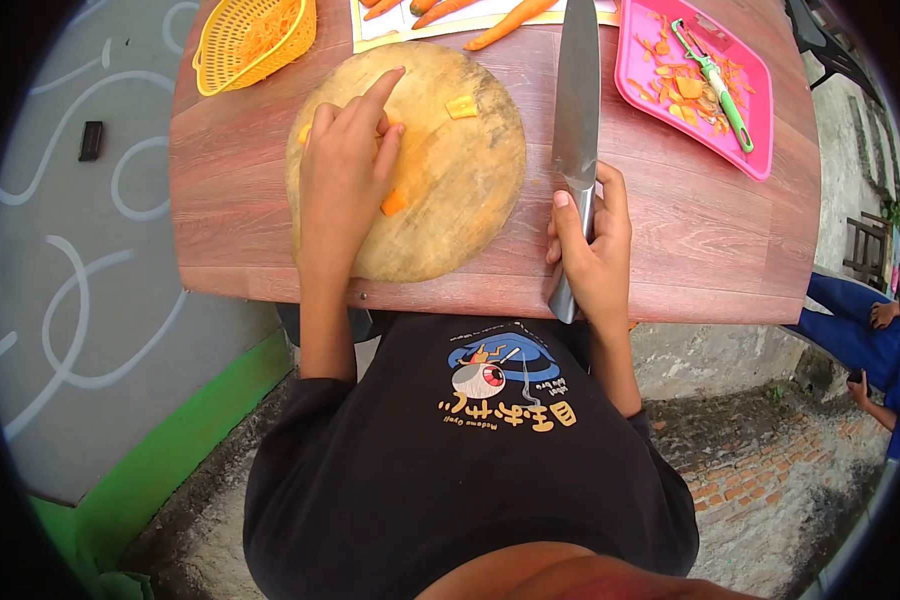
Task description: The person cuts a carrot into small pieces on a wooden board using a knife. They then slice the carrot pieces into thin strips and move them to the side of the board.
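My left hand (348,165) is over the left part of a round wooden board (470,190), index finger stretched out and the others bent over orange carrot pieces, partly hidden. One carrot piece (394,202) lies below its fingers, and another (461,107) sits at the board's upper right. In my right hand (595,240) is the metal handle of a large knife (577,90), its blade pointing away from me, to the right of the board.
A yellow basket (255,45) holds shredded carrot. Whole carrots (510,24) lie on a paper at the far edge. At right, a pink tray (760,100) holds peelings and a green peeler (712,75). Another person (860,330) in blue is beyond the table's right edge.
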`<state>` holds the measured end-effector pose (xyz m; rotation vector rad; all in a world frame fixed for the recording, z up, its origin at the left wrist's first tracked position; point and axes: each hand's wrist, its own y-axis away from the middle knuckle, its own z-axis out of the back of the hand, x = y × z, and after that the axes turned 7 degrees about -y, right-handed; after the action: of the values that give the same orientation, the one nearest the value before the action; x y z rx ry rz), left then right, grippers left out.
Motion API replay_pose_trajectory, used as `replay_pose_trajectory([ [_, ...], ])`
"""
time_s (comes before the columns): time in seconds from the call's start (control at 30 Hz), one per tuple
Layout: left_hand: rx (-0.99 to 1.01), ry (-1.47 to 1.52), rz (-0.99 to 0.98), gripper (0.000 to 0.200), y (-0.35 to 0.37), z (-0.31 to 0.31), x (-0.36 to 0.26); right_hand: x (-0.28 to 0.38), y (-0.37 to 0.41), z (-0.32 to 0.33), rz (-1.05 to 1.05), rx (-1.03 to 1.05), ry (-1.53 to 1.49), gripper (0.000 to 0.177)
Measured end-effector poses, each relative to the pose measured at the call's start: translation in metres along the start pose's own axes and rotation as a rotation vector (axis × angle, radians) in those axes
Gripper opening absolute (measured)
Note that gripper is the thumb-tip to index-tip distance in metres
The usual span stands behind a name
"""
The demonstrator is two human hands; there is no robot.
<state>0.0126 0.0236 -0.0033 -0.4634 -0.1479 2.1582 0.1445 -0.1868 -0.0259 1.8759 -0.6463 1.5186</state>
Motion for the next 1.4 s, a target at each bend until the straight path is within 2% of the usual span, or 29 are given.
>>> replay_pose_trajectory([
  [0.07, 0.001, 0.014, 0.028, 0.056, -0.003, 0.001, 0.0, -0.001, 0.0, 0.001, 0.009, 0.002, 0.008, 0.031],
  [0.13, -0.057, 0.187, -0.161, 0.058, -0.012, -0.004, -0.003, -0.003, 0.0, 0.001, 0.018, 0.006, 0.018, 0.031],
  [0.27, -0.055, 0.157, -0.289, 0.06, -0.027, -0.019, -0.021, -0.003, -0.001, 0.0, 0.041, 0.0, 0.05, 0.029],
  [0.37, 0.039, 0.121, -0.255, 0.061, -0.029, -0.016, -0.029, -0.005, -0.002, 0.001, 0.041, -0.015, 0.091, 0.029],
  [0.43, 0.155, 0.116, -0.096, 0.06, -0.025, -0.011, -0.033, -0.006, -0.004, 0.002, 0.046, -0.029, 0.123, 0.029],
  [0.57, 0.216, 0.214, -0.014, 0.057, -0.005, -0.007, -0.032, -0.001, -0.002, 0.001, 0.026, 0.002, 0.169, 0.039],
  [0.63, 0.054, 0.17, -0.091, 0.056, 0.0, -0.007, -0.028, 0.007, 0.004, -0.001, 0.003, 0.017, 0.177, 0.044],
  [0.73, 0.016, 0.233, -0.158, 0.056, 0.002, -0.009, -0.031, 0.016, 0.013, -0.007, 0.009, 0.089, 0.215, 0.054],
  [0.8, 0.036, 0.271, -0.127, 0.057, 0.004, -0.015, -0.032, 0.022, 0.019, -0.012, 0.09, 0.195, 0.297, 0.058],
  [0.87, 0.06, 0.31, -0.099, 0.058, 0.005, -0.02, -0.033, 0.027, 0.023, -0.016, 0.053, 0.208, 0.355, 0.056],
  [0.93, 0.021, 0.282, -0.089, 0.062, 0.005, -0.023, -0.032, 0.025, 0.025, -0.02, 0.18, 0.224, 0.439, 0.052],
  [1.07, -0.032, 0.278, -0.134, 0.064, 0.005, -0.03, -0.029, 0.028, 0.028, -0.028, 0.139, 0.201, 0.453, 0.05],
  [1.13, -0.007, 0.28, -0.065, 0.064, 0.004, -0.028, -0.031, 0.025, 0.029, -0.03, 0.239, 0.18, 0.488, 0.052],
  [1.23, 0.022, 0.315, -0.009, 0.065, 0.002, -0.028, -0.031, 0.024, 0.029, -0.032, 0.264, 0.169, 0.524, 0.052],
  [1.33, -0.007, 0.351, -0.023, 0.064, -0.001, -0.026, -0.033, 0.031, 0.03, -0.034, 0.152, 0.167, 0.531, 0.051],
  [1.4, 0.009, 0.344, -0.049, 0.065, -0.003, -0.028, -0.03, 0.029, 0.03, -0.034, 0.171, 0.156, 0.545, 0.05],
])
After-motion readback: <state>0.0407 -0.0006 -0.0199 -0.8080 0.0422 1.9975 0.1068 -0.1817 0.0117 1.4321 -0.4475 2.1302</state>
